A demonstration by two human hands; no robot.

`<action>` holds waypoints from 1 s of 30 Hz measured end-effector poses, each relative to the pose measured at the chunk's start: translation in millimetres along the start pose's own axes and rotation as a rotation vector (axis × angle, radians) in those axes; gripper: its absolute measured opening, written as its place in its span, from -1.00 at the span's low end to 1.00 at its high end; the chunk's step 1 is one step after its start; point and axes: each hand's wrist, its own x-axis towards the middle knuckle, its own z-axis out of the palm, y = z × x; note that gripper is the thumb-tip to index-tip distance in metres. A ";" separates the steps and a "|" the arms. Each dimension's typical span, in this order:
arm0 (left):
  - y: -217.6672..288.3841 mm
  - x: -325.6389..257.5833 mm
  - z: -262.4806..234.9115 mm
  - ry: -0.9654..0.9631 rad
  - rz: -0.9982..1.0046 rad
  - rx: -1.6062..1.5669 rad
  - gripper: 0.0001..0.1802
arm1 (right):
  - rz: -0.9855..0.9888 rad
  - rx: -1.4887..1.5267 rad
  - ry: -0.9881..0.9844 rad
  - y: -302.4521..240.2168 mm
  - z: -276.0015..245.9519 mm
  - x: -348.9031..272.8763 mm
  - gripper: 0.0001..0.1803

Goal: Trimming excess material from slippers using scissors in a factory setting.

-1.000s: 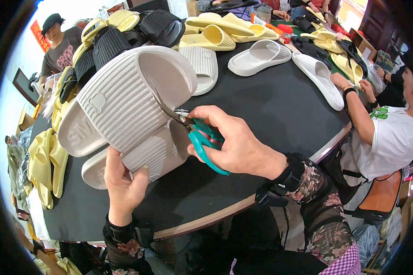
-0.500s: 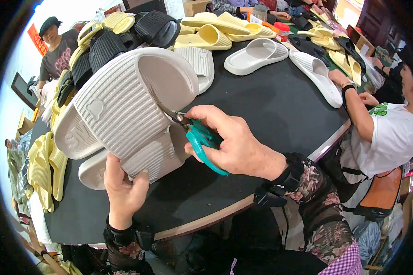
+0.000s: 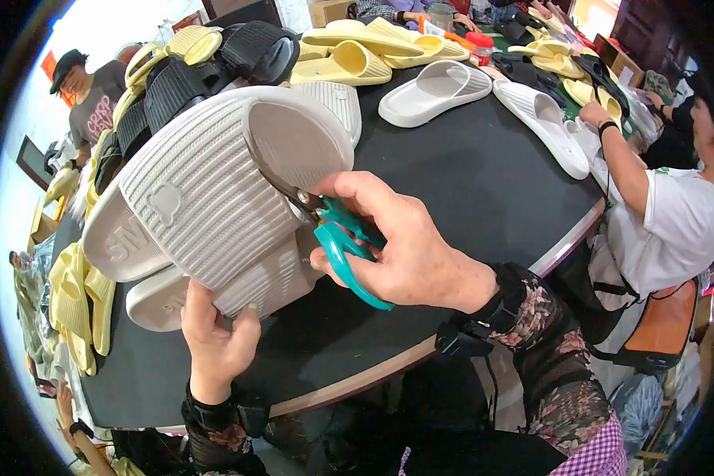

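A large white ribbed slipper with an embossed bear shape is lifted close to me. My left hand pinches the lower edge of its strap between thumb and fingers. Scissors with teal handles are gripped in my right hand. Their dark blades lie along the strap's edge at the foot opening; whether they touch it I cannot tell. A second white slipper sits beneath the first, partly covered by it and by my left hand.
Black slippers and yellow slippers are heaped at the back. White slippers lie on the dark table, whose pale edge curves before me. A co-worker sits at right; another person stands at back left.
The lifted slipper has shifted slightly left and looks a little larger. My right hand and the scissors have edged left with it. The person at back left has bent down.
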 end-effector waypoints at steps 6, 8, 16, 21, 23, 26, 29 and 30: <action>-2.2 -0.8 0.9 -0.018 0.012 0.033 -0.39 | 0.031 0.007 0.014 -0.6 -1.7 -0.7 -0.44; -1.4 -1.5 -1.0 -0.017 0.034 0.002 -0.38 | 0.040 0.015 0.008 -3.4 -2.1 0.6 -0.44; -4.4 -2.5 1.8 -0.030 0.035 -0.010 -0.37 | -0.018 -0.044 0.032 4.0 -3.8 0.4 -0.54; 0.7 -1.0 0.8 -0.021 0.043 0.009 -0.37 | -0.033 -0.048 0.041 3.1 -3.2 -0.2 -0.47; -0.6 -1.3 0.7 -0.023 0.057 0.056 -0.38 | 0.047 0.036 0.028 3.7 -2.7 -1.6 -0.47; -4.1 -2.6 2.4 -0.022 0.043 0.027 -0.39 | 0.018 0.011 0.041 4.9 -2.8 -1.1 -0.47; 0.7 -2.3 -1.3 -0.016 0.030 0.016 -0.39 | 0.024 0.010 0.029 -2.7 -3.0 0.4 -0.46; 0.2 -1.5 0.6 -0.018 0.030 0.012 -0.39 | 0.026 0.007 0.030 -2.0 -3.8 0.1 -0.46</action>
